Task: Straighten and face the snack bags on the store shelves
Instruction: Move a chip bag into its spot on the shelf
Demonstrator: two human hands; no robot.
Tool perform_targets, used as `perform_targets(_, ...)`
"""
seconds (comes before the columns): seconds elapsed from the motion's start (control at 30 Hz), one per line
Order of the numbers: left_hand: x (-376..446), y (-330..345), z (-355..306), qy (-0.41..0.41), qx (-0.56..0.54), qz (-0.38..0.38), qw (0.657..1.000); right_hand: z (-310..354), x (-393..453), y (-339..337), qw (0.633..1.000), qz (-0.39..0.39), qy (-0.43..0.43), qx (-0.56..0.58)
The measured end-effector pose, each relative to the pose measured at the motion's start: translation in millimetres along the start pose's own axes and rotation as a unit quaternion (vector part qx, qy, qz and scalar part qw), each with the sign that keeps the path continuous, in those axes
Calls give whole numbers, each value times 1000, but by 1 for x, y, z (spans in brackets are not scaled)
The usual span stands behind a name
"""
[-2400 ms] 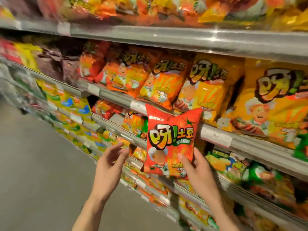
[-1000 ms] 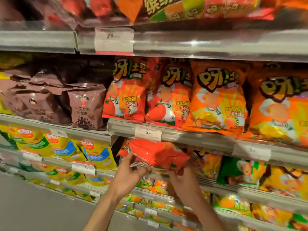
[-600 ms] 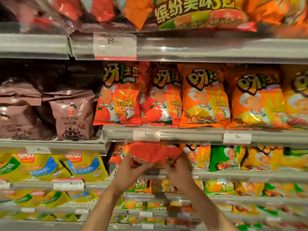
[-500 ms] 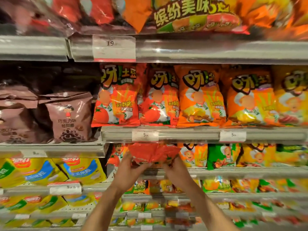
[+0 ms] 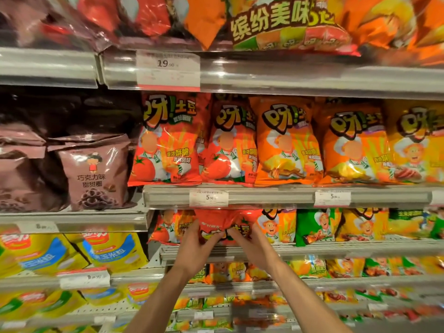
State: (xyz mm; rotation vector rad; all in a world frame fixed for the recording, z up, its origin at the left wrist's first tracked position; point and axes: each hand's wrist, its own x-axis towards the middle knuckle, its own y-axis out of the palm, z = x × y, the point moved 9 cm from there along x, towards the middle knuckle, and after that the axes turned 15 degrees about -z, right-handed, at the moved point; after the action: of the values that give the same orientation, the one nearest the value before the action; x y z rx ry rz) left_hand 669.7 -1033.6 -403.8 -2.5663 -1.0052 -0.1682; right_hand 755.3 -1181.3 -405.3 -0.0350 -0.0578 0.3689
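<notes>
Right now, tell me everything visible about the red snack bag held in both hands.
The glossy red foil snack bag sits at the front of the small-bag shelf, just beneath the shelf rail with the 5.90 price tag. Its front is crumpled, the print partly hidden. The left hand and right hand pinch its lower part. Similar bags flank it.
</notes>
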Motion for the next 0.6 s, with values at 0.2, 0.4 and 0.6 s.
perform_targets(0.2,12,13,3,-28,31,8,999,-12,15,0,998,0,66,-1)
perform_targets(0.4,13,-22,10,22,110,-57,992,-11,22,-13,988,-84,18,-128)
perform_targets(0.6,21,-49,38,18,285,-105,953,-23,21,-2,983,-95,14,-159)
